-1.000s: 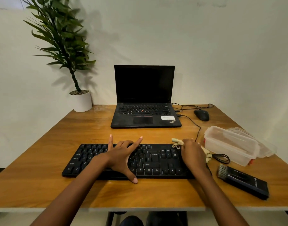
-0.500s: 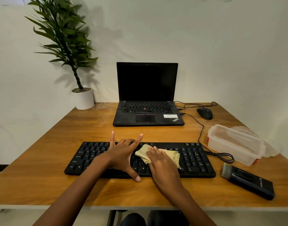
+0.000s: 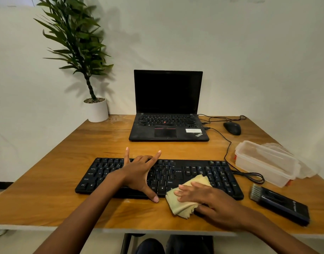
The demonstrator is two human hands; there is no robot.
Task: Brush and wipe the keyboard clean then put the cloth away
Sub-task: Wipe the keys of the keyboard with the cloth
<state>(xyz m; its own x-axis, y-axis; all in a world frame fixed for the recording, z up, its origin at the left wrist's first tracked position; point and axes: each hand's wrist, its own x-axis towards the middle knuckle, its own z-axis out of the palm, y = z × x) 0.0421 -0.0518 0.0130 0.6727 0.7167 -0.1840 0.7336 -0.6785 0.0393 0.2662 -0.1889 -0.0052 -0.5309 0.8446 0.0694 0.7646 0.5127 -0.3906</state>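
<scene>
We note the left hand spread flat on the keyboard, fingers splayed, holding nothing. The right hand presses the yellow cloth with fairly straight fingers at the keyboard's near edge, right of centre. The cloth spills onto the table.

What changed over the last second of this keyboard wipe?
The right hand swept the cloth from the far right end of the keyboard leftward to its middle, then back rightward and toward the person. The cloth now overhangs the keyboard's front edge onto the table. Nothing was picked up or released. The left hand stayed braced on the keyboard; the brush, container and laptop did not move.
</scene>
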